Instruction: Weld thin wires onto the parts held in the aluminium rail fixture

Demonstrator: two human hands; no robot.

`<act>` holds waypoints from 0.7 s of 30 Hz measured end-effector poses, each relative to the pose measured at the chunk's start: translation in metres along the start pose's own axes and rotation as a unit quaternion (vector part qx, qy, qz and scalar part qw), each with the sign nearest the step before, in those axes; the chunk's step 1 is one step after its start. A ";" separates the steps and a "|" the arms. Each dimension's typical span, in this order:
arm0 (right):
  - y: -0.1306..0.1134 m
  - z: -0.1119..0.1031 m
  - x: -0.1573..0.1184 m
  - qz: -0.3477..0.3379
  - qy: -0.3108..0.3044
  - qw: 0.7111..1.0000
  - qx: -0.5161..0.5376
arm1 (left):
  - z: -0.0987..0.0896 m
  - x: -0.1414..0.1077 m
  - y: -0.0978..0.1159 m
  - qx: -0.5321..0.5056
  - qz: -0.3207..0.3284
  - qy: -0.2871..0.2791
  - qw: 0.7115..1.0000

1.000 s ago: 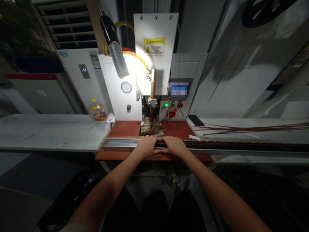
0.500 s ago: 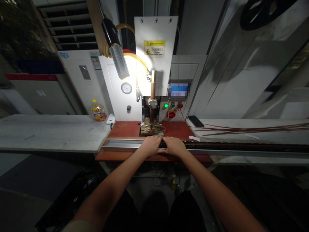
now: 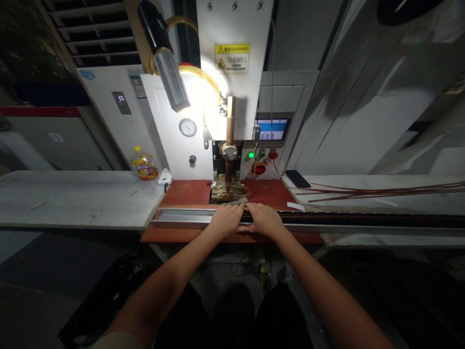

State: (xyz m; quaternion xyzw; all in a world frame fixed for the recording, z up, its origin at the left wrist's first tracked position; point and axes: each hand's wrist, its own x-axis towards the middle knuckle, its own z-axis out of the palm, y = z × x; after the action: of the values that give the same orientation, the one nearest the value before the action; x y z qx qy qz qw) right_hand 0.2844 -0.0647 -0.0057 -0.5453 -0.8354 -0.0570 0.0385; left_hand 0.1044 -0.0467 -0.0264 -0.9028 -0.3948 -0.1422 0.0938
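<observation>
Side by side at the aluminium rail (image 3: 187,216), my left hand (image 3: 227,220) and my right hand (image 3: 266,219) nearly touch at the fingertips. Both have their fingers bent and pressed together over the rail, thumbs on the near side. What the fingertips pinch is hidden or too small to name. Just beyond them is a brass-coloured clamping fixture (image 3: 225,193). Above it, a vertical copper electrode rod (image 3: 229,131) hangs from the white machine head (image 3: 238,97). A dark strip (image 3: 337,218) runs along the rail to the right of my hands.
Thin reddish-brown rods (image 3: 381,190) and a black phone (image 3: 298,178) lie on the right bench. A bottle with a yellow cap (image 3: 145,167) stands on the left bench. A lit work lamp (image 3: 170,77) hangs over the machine, beside a lit screen (image 3: 273,130).
The camera view has shifted slightly, tilting downward and closer. Both hands stay at the same spot on the rail with almost the same finger pose.
</observation>
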 end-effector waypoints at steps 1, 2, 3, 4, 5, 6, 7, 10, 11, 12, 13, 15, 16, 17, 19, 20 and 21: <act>0.000 0.000 0.000 0.002 0.002 1.000 0.004 | 0.001 0.000 0.000 0.000 0.001 0.001 1.000; 0.000 0.000 -0.001 0.003 0.004 1.000 0.006 | 0.002 0.000 -0.001 -0.001 0.001 0.002 1.000; -0.001 0.000 -0.001 0.003 0.007 1.000 0.008 | 0.002 0.000 -0.001 -0.002 0.002 0.002 1.000; -0.001 -0.001 -0.001 0.001 0.009 1.000 0.009 | 0.002 0.000 -0.002 -0.005 0.002 0.002 1.000; -0.001 -0.001 -0.001 0.000 0.010 1.000 0.009 | 0.002 0.001 -0.002 -0.007 0.002 0.001 1.000; -0.001 -0.001 -0.001 -0.002 0.009 1.000 0.009 | 0.002 0.001 -0.002 -0.009 0.002 -0.003 1.000; -0.001 -0.002 -0.001 -0.004 0.008 1.000 0.010 | 0.002 0.002 -0.003 -0.011 0.003 -0.008 1.000; 0.000 -0.003 0.001 -0.013 -0.005 1.000 0.017 | 0.000 0.003 -0.004 -0.017 0.007 -0.024 1.000; 0.002 -0.004 0.001 -0.019 -0.011 1.000 0.020 | -0.001 0.003 -0.004 -0.019 0.009 -0.027 0.999; 0.003 -0.004 0.002 -0.025 -0.019 0.999 0.025 | -0.002 0.003 -0.004 -0.019 0.009 -0.029 0.999; 0.005 -0.005 0.003 -0.031 -0.026 0.999 0.030 | -0.004 0.003 -0.004 -0.018 0.009 -0.031 0.999; 0.009 -0.006 0.005 -0.045 -0.046 0.997 0.042 | -0.006 0.003 -0.004 -0.012 0.007 -0.034 0.999; 0.011 -0.007 0.006 -0.051 -0.054 0.996 0.049 | -0.007 0.002 -0.004 -0.008 0.006 -0.036 0.999; 0.012 -0.008 0.007 -0.056 -0.061 0.995 0.054 | -0.008 0.002 -0.003 -0.004 0.004 -0.038 0.999; 0.016 -0.010 0.008 -0.063 -0.068 0.994 0.059 | -0.009 0.002 -0.003 0.000 0.001 -0.043 0.999; 0.017 -0.011 0.008 -0.065 -0.069 0.994 0.058 | -0.009 0.002 -0.002 0.001 -0.001 -0.045 0.999; 0.019 -0.012 0.007 -0.064 -0.070 0.994 0.053 | -0.009 0.002 -0.002 0.002 -0.002 -0.047 0.999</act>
State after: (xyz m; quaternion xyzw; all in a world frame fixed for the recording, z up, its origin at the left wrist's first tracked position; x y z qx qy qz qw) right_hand 0.2993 -0.0524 0.0079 -0.4906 -0.8710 0.0232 0.0054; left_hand 0.1021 -0.0466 -0.0172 -0.9073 -0.4013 -0.0993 0.0771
